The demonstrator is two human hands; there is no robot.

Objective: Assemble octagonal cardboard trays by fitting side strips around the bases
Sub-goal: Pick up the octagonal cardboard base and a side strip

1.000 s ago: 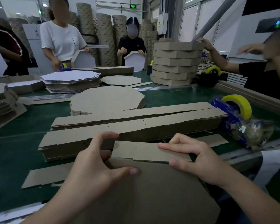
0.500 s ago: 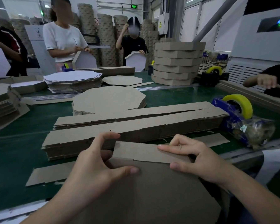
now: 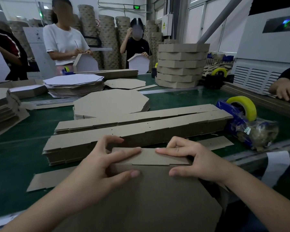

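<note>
At the front of the green surface, the left hand and right hand each pinch the strip against the base; strip piles, tape and stacked trays lie beyond.

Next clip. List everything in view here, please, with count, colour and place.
base: one, brown, nearest, under both hands
side strip: one, brown, along the base's far edge
strip stacks: two, brown, just beyond the hands
octagon stacks: two, brown and white-topped, mid-table and far left
flat cardboard pile: one, brown, left edge
finished trays: one stack, brown, far right
tape dispensers: two, yellow rolls, right side
table: one, green
other people: four, partly visible, far and right sides
left hand: one, fingers hold the strip, thumb on base
right hand: one, same grip, farther right
</note>
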